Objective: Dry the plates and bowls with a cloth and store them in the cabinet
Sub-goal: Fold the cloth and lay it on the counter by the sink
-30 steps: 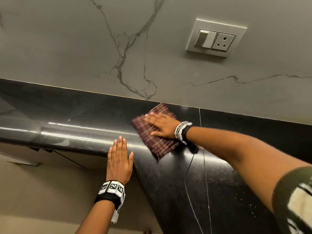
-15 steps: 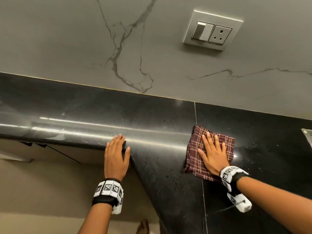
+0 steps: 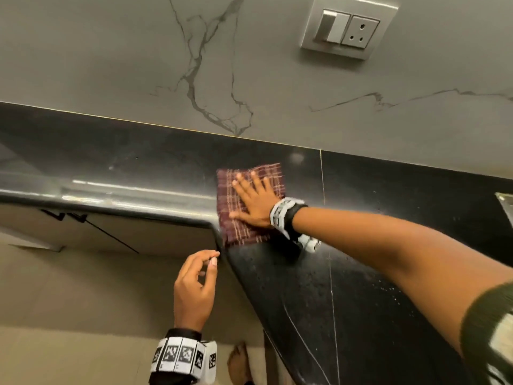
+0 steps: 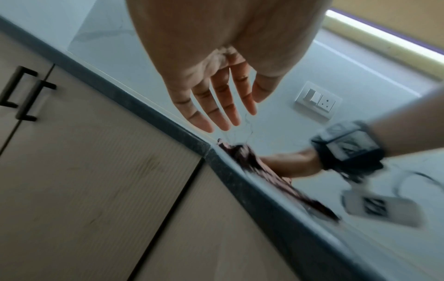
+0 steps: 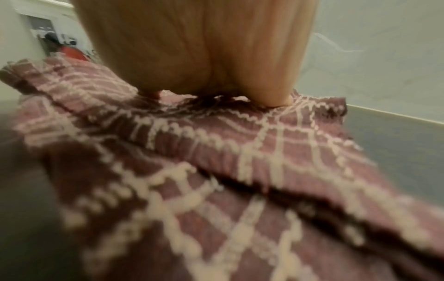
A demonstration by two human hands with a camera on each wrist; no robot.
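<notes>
A maroon checked cloth [image 3: 236,226] lies flat on the black stone counter [image 3: 319,295], at its inner corner. My right hand [image 3: 254,200] presses on the cloth with straight, spread fingers. In the right wrist view the cloth [image 5: 240,171] fills the frame under my palm. My left hand [image 3: 195,284] hovers off the counter edge, just below the corner, fingers loosely bent and holding nothing. In the left wrist view the left hand's fingers [image 4: 216,106] hang relaxed above the counter edge. No plates or bowls are in view.
Below the counter are beige cabinet doors [image 4: 96,171] with black handles [image 4: 26,95]. A switch and socket plate [image 3: 348,30] sits on the grey marble wall. A metal edge [image 3: 505,207] shows at the far right. My bare foot [image 3: 240,362] is on the floor.
My right hand has slid the cloth left, from the right slab back to the counter's inner corner. My left hand has lifted off the counter edge and now hangs loosely curled.
</notes>
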